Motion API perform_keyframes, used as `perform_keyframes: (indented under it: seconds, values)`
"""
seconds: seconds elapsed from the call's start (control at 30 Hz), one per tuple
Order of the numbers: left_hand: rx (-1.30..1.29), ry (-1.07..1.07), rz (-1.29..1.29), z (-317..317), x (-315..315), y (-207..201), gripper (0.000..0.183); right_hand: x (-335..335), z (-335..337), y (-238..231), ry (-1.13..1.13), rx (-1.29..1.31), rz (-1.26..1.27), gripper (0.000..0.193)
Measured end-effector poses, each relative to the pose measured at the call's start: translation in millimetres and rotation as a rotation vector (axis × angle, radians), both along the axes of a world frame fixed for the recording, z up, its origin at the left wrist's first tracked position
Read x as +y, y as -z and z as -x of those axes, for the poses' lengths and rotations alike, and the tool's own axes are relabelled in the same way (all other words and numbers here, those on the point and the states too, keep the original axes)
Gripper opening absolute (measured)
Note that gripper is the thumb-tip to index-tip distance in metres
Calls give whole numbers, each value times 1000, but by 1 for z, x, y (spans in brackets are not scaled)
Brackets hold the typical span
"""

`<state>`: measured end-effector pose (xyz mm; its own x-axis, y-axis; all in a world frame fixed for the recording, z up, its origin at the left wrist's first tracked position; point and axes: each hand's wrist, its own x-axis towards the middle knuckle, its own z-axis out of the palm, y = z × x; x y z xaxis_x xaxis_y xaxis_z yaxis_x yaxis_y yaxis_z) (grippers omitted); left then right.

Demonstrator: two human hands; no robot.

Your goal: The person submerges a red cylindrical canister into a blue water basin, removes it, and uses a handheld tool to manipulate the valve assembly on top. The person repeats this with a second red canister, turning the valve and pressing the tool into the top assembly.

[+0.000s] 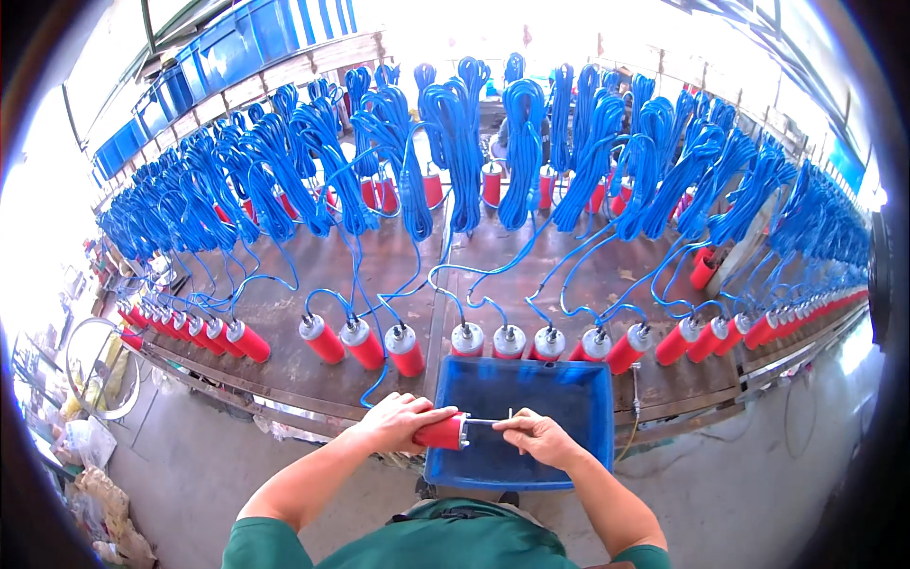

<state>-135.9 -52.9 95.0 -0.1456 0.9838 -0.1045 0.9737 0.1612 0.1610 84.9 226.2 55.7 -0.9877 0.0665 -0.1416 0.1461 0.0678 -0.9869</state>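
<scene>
My left hand (400, 421) is wrapped round a red cylinder (439, 432) with a pale metal end face, tilted so that this end points right. In my right hand (536, 437), pinched between thumb and fingers, is a thin metal rod tool (484, 421). Its shaft reaches left to the cylinder's end face, and a short pale piece stands up by my fingers, perhaps a cross handle. The exact tip contact is too small to make out. Both hands are over the near left part of a blue plastic tray (599, 427), at the bench's front edge.
Along the front of the brown bench (398, 275) stand several red cylinders (405, 351) with blue cables. Coiled blue cable bundles (523, 156) hang in rows above. Blue crates (227, 52) are at the back left. A wire hoop (71, 370) and plastic bags (90, 441) lie left.
</scene>
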Motion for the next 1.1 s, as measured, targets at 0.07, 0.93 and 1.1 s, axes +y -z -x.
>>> perform_keyframes:
  seconds: [0.07,0.93,1.1]
  values:
    - [-11,-2,-1,1,-1,-1,106,-6,2,-2,27,22,-140,64]
    - [35,-10,59,-4,3,-4,107,-11,0,5,190,-78,517,40]
    - [20,-25,66,-4,2,-7,108,9,-2,22,-32,-145,406,36]
